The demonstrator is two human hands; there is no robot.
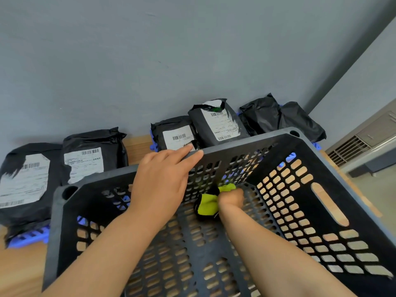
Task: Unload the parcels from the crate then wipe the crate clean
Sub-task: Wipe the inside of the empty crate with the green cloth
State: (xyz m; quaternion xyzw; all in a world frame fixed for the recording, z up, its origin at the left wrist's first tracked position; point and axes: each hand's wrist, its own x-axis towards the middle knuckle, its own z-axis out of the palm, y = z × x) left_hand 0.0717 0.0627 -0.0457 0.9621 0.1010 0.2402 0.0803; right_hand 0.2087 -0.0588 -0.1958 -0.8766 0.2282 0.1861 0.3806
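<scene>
The crate (246, 143) is seen with no parcels inside it. Five black parcels (87, 159) are lined up along the grey wall (171, 50) past the far rim, from 9 o'clock round to 1 o'clock. Some of them are set on blue racks (27, 236) on the wooden bench (19, 271). So the unloading is judged to be done, and wiping is the step in hand. The yellow-green cloth (206, 205) is found deep in the crate, where the floor meets the far wall. The right grip (231, 199) is closed tight on the cloth, and most of the cloth is bunched at its 9 o'clock side. The left grip (162, 179) is laid on the far rim with its fingers straight and nothing held. It is judged to be there to hold the crate in place. From the cloth, most of the crate floor is spread toward 6 o'clock, and the side wall with the long handle slot (330, 204) is found at 3 o'clock. The right grip is the nearer one, being low by the floor, while the left grip is up at 11 o'clock of the cloth. A pull toward 6 o'clock is judged to be the next wipe needed.
</scene>
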